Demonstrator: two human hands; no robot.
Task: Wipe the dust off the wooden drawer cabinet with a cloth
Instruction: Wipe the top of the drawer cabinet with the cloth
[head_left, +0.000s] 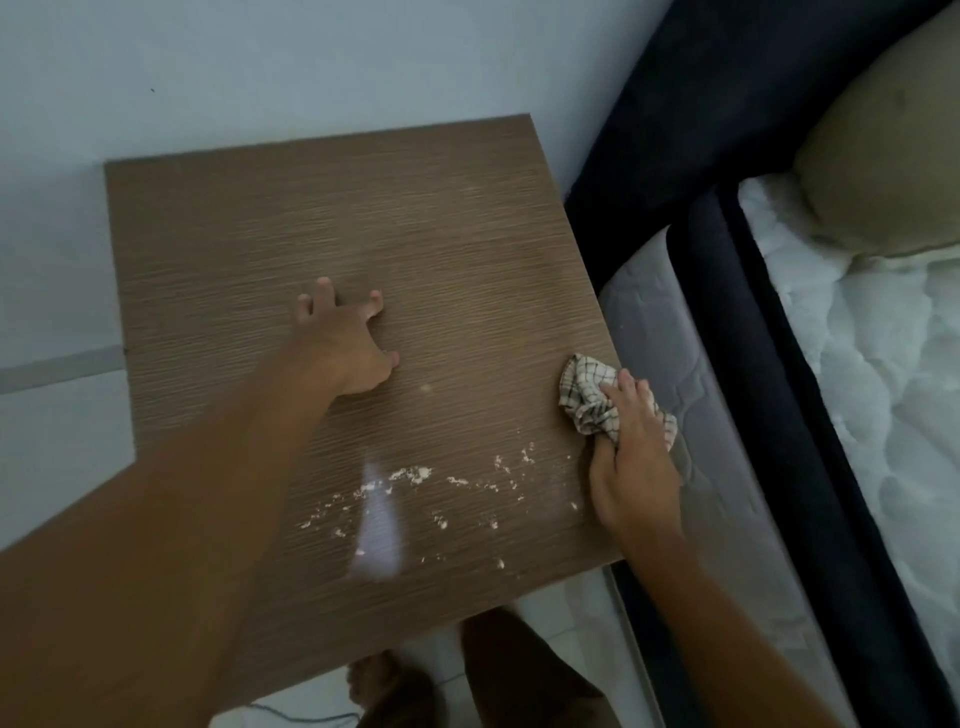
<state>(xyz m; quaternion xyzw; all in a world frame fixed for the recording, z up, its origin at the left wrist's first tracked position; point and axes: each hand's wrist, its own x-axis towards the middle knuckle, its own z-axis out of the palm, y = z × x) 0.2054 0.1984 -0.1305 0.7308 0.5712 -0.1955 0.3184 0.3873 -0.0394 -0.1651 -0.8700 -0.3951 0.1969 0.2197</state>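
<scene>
I look down at the flat brown top of the wooden drawer cabinet (322, 223). My left hand (345, 345) is pressed on the wood near the middle of the top, with its fingers spread wide. It holds nothing. My left arm reaches in from the low left corner and covers part of the top.

My right hand (631, 462) is at the right edge of the top, to the right of my left hand and a bit closer to me. It is closed tight around the cloth (589, 397). The cloth is white with dark checks, and it is all bunched up. Most of it sticks out past my fingertips and lies on the wood, right at the edge.

Little white crumbs of dust (410, 475) lie on the wood just to the left of my right hand and below my left hand. They spread in a loose line along the near part of the top. A bright patch of light (379, 535) shines on the wood among the crumbs.

To the right of my right hand is a bed with a white mattress (852, 374) and a dark frame (743, 322). Past my left hand is a pale wall (260, 62).
</scene>
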